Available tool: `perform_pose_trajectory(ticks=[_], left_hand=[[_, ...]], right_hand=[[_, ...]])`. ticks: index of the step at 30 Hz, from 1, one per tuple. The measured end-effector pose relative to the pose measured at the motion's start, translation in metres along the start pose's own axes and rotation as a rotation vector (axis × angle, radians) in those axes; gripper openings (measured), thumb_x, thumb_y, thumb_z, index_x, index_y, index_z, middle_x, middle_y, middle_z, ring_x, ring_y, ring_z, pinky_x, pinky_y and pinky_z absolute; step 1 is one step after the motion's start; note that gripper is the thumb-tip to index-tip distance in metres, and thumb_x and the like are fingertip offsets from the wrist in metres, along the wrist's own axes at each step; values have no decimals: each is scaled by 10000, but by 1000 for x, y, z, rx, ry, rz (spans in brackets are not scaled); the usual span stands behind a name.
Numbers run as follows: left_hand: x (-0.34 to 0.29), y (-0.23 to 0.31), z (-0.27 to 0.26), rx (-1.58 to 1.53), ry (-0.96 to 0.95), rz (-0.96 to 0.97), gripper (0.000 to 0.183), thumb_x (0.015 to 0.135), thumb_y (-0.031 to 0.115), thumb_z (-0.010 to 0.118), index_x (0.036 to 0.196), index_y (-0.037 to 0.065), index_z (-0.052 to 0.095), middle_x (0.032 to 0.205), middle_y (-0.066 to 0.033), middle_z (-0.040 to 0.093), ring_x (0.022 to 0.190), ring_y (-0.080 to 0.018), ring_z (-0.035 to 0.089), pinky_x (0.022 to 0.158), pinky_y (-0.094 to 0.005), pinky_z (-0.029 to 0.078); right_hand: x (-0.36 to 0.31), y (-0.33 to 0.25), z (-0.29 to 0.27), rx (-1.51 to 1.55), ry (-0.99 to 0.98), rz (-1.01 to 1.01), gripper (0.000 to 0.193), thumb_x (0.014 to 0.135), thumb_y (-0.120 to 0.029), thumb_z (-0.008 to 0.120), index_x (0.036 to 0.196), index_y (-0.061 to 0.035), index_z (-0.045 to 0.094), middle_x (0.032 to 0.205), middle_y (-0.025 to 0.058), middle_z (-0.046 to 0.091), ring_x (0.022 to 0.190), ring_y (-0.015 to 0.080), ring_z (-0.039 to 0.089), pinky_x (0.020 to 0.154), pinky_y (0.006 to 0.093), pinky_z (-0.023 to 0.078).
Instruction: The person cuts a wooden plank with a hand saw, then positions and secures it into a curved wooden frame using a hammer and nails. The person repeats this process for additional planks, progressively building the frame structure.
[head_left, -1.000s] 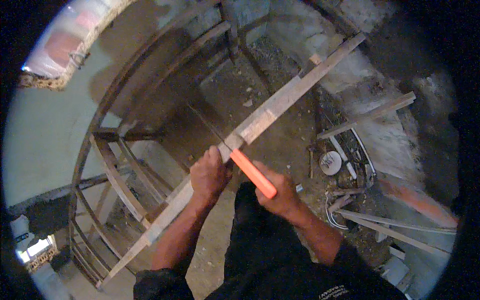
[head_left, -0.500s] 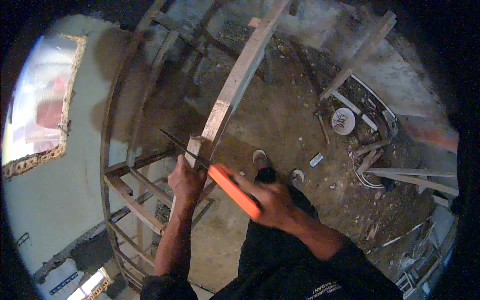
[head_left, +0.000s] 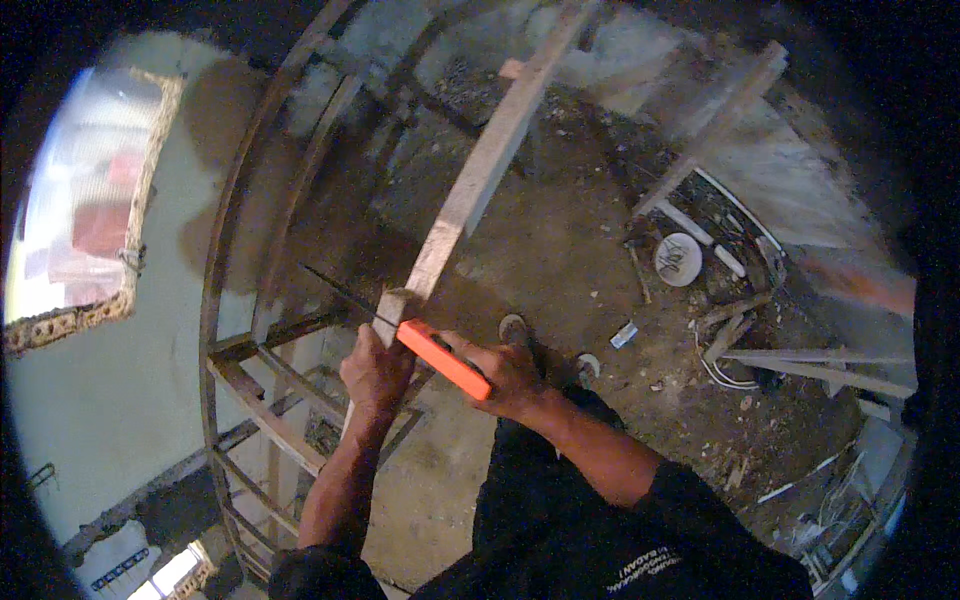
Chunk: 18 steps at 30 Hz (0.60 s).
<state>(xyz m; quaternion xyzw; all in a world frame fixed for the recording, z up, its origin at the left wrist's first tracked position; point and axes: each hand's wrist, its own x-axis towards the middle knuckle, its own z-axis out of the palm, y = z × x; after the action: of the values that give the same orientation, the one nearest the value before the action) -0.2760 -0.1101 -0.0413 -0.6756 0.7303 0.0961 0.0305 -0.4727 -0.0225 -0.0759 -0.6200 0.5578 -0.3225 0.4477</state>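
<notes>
My right hand (head_left: 512,378) is closed round the orange handle of a handsaw (head_left: 445,360). Its thin dark blade slants up and left across a wooden piece (head_left: 390,310). Just below the blade, my left hand (head_left: 378,372) grips this wood, fingers wrapped round it. The wood lies against the near end of a long wooden beam (head_left: 480,170), which runs away toward the top; whether the two are joined I cannot tell. How deep the blade sits in the wood is hidden.
A wooden frame with rungs (head_left: 265,400) stands at my left, before a pale wall (head_left: 190,130) with a window opening. On the dirt floor at right are a white bucket (head_left: 678,260), pipes, timber scraps and a small packet (head_left: 623,334). A slanted plank (head_left: 715,130) stands behind.
My right hand has pushed the saw up and to the left, so more blade sticks out past the wood. My left hand keeps its grip in nearly the same place.
</notes>
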Motion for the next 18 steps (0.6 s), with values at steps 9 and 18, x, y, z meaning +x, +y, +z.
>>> perform_pose_trajectory(ticks=[9, 18], left_hand=[[-6, -9, 4, 56, 23, 38, 524, 787, 480, 770, 938, 57, 498, 792, -220, 694, 768, -447, 682, 683, -539, 530], [-9, -11, 7, -59, 51, -1, 508, 717, 392, 829, 960, 70, 521, 881, -186, 699, 823, -420, 683, 704, -511, 536]], right_hand=[[-10, 0, -7, 80, 179, -203, 615, 817, -162, 684, 1410, -82, 544, 1030, 171, 732, 740, 329, 711, 640, 424, 558], [-283, -41, -135, 572, 222, 1258, 351, 955, -338, 622, 1148, -45, 614, 826, 82, 686, 611, 220, 660, 498, 363, 525]])
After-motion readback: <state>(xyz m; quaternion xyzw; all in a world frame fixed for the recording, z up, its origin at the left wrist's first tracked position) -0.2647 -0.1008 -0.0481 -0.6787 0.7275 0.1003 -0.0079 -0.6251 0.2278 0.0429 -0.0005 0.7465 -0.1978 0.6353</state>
